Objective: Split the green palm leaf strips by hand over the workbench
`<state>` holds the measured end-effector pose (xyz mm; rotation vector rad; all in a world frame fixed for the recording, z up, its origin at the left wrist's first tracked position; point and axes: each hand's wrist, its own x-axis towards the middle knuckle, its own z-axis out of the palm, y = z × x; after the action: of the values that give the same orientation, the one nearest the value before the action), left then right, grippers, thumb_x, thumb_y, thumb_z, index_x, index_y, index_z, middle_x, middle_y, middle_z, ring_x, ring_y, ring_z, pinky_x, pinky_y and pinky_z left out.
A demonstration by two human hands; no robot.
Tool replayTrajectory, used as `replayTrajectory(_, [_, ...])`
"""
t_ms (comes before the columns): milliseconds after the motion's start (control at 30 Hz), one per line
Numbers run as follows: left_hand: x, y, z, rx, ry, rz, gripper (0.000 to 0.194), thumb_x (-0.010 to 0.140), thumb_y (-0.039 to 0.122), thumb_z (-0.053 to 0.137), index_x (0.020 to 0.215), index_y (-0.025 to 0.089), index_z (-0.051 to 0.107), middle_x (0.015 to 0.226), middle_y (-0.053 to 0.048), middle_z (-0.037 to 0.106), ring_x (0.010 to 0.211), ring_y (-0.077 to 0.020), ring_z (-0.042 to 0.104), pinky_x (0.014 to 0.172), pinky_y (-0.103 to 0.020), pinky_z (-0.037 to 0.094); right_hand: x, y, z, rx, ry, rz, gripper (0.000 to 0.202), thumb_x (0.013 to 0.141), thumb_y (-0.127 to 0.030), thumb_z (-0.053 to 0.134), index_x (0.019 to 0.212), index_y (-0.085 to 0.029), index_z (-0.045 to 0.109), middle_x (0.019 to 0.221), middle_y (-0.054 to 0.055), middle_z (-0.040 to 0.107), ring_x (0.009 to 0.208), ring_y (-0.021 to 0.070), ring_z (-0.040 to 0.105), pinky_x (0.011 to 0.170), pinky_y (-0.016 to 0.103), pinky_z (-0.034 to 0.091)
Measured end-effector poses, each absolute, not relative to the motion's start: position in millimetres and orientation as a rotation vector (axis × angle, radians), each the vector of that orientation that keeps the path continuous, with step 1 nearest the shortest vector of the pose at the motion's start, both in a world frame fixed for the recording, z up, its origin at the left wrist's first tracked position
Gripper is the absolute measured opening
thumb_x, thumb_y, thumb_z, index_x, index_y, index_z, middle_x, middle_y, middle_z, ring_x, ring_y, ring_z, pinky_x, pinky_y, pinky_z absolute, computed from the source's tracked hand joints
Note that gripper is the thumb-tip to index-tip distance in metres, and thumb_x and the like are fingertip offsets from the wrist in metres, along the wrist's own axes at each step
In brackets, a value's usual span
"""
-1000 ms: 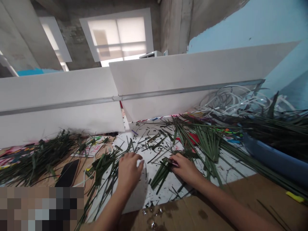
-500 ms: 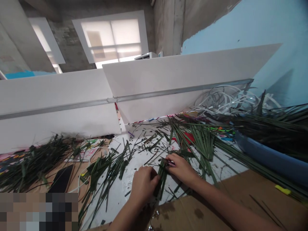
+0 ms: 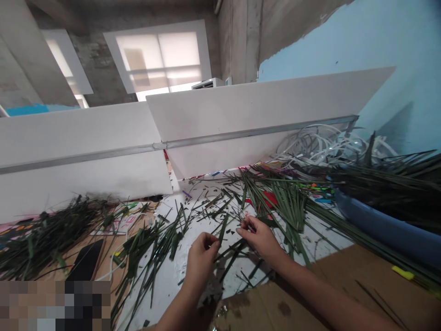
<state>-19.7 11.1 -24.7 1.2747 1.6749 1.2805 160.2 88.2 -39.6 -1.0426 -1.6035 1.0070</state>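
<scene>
My left hand pinches a short green leaf strip, which points up and away from the fingers. To its right, my right hand is closed, thumb against fingers. Something small and dark pinkish shows between those fingers, too small to name. More cut leaf strips lie on the white work surface below and between the hands. Small dark scraps are scattered beyond them. A fan of long green leaves lies just past my right hand, over a red piece.
Leaf bundles and a dark phone-like slab lie on the left. At the right stands a blue basin full of dark leaves, with coiled white strips behind. Brown cardboard covers the near edge. White panels close off the back.
My hands have moved apart. The left hand has lifted slightly with one leaf strip, while other strips it was over now lie on the surface. The right hand's dark tool no longer shows clearly.
</scene>
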Motion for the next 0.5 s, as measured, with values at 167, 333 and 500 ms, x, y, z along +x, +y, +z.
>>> replayTrajectory(167, [-10.2, 8.4, -23.0, 0.912, 1.362, 1.421, 0.031, 0.064, 0.04, 0.077, 0.074, 0.018, 0.058, 0.061, 0.004, 0.057, 0.05, -0.0103, 0.049, 0.049, -0.021, 0.035, 153.0, 77.0, -35.6, -0.986, -1.531, 1.281, 0.028, 0.067, -0.042, 0.074, 0.078, -0.02, 0.06, 0.077, 0.0, 0.059, 0.07, 0.0173, 0.05, 0.066, 0.03, 0.039])
replayTrajectory(333, [-4.3, 6.4, -19.1, 0.851, 1.261, 1.42, 0.036, 0.061, 0.039, 0.082, 0.075, 0.017, 0.058, 0.061, 0.004, 0.058, 0.05, -0.0086, 0.051, 0.049, -0.02, 0.037, 148.1, 62.5, -28.8, -0.842, -1.553, 1.404, 0.027, 0.071, -0.037, 0.073, 0.091, -0.02, 0.067, 0.089, 0.003, 0.065, 0.079, 0.0198, 0.055, 0.073, 0.032, 0.041])
replayTrajectory(500, [-5.4, 6.5, -10.3, 0.745, 1.196, 1.462, 0.04, 0.062, 0.042, 0.082, 0.079, 0.018, 0.056, 0.083, -0.002, 0.069, 0.057, -0.0084, 0.055, 0.055, -0.021, 0.043, 145.8, 60.4, -34.1, -0.833, -1.74, 1.347, 0.008, 0.074, -0.021, 0.064, 0.08, -0.02, 0.067, 0.081, 0.002, 0.065, 0.078, 0.0195, 0.056, 0.072, 0.03, 0.04])
